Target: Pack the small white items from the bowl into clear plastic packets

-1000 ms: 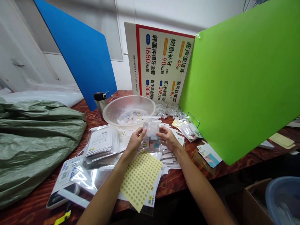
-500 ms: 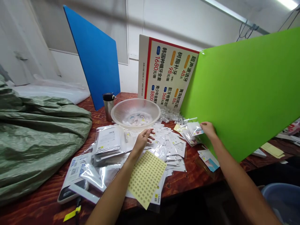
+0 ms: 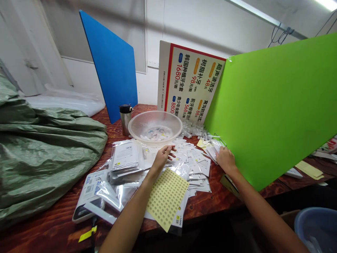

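Note:
My left hand (image 3: 163,156) hovers over the spread of white cards (image 3: 198,165), fingers apart and holding nothing. Below it lies a yellow sheet of small round stickers (image 3: 167,198). My right hand (image 3: 225,158) is at the pile of clear plastic packets (image 3: 212,150) beside the green board (image 3: 273,105). Its fingers are bent at the packets, and what they grip, if anything, is hidden. The translucent bowl (image 3: 155,140) behind the cards holds small packets. A stack of bagged cards (image 3: 125,154) lies left of my left hand.
A steel flask (image 3: 125,121) stands left of the bowl. The blue board (image 3: 113,66) and a printed price board (image 3: 189,80) rise behind. Green sheeting (image 3: 47,151) covers the left side, near a white device (image 3: 88,196). A blue basin (image 3: 316,225) is low right.
My right hand has moved left and down onto the packets, and the packet it held up no longer shows raised. My left hand stays nearly in place. The whole view has shifted slightly.

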The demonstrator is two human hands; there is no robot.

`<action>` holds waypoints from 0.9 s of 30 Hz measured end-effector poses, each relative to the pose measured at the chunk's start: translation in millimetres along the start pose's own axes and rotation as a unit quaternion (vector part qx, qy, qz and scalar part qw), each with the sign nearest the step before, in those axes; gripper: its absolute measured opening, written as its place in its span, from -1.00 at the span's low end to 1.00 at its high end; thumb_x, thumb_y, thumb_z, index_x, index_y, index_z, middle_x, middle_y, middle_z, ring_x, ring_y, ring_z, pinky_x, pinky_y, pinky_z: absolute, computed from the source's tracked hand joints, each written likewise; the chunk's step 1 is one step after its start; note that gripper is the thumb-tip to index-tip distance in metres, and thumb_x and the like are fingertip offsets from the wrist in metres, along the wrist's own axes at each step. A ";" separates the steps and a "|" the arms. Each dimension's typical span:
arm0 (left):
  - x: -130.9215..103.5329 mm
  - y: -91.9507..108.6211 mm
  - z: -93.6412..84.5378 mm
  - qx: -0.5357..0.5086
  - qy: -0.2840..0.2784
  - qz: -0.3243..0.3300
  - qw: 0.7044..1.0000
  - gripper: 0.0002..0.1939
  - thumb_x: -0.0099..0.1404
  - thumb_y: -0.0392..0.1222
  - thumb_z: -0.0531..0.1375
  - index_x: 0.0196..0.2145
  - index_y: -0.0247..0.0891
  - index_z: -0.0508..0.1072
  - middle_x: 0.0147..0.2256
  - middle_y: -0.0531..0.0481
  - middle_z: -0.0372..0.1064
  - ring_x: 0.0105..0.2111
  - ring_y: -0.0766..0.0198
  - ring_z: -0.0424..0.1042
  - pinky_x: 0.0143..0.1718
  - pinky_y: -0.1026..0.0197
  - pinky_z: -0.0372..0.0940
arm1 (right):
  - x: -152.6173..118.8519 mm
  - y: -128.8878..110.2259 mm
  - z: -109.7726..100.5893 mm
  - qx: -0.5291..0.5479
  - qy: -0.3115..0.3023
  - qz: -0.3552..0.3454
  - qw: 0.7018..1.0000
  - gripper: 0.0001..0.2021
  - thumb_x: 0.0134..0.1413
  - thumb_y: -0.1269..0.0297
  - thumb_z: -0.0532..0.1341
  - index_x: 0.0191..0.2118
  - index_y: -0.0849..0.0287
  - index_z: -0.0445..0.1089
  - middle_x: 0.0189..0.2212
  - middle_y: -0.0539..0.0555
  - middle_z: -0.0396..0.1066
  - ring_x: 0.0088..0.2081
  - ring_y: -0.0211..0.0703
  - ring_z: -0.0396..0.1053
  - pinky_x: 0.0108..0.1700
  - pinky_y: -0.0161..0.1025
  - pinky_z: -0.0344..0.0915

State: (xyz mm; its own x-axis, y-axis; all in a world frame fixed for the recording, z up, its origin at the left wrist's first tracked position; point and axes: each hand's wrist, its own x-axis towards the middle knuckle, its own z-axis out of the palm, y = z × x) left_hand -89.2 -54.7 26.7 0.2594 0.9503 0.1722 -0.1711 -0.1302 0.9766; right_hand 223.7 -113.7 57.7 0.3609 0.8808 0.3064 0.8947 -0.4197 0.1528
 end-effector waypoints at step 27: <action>6.6 -24.5 -6.7 0.124 -0.041 0.070 0.989 -0.62 0.36 0.07 0.12 -0.31 -0.28 0.56 -0.47 -0.01 0.46 -0.53 0.33 0.40 -0.44 0.28 0.27 | 119.9 -161.5 19.6 0.113 -0.066 -0.119 0.984 -0.66 0.24 0.38 0.13 0.10 0.35 0.34 0.05 0.35 0.44 0.06 0.06 0.39 -0.05 -0.22 0.22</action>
State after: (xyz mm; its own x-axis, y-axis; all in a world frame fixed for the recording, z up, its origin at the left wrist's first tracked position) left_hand -89.7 -43.3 3.1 0.3277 0.8934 0.3072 0.0248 -0.3331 0.9426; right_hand 127.6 64.0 51.4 0.1512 0.9756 0.1591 0.9884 -0.1513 -0.0111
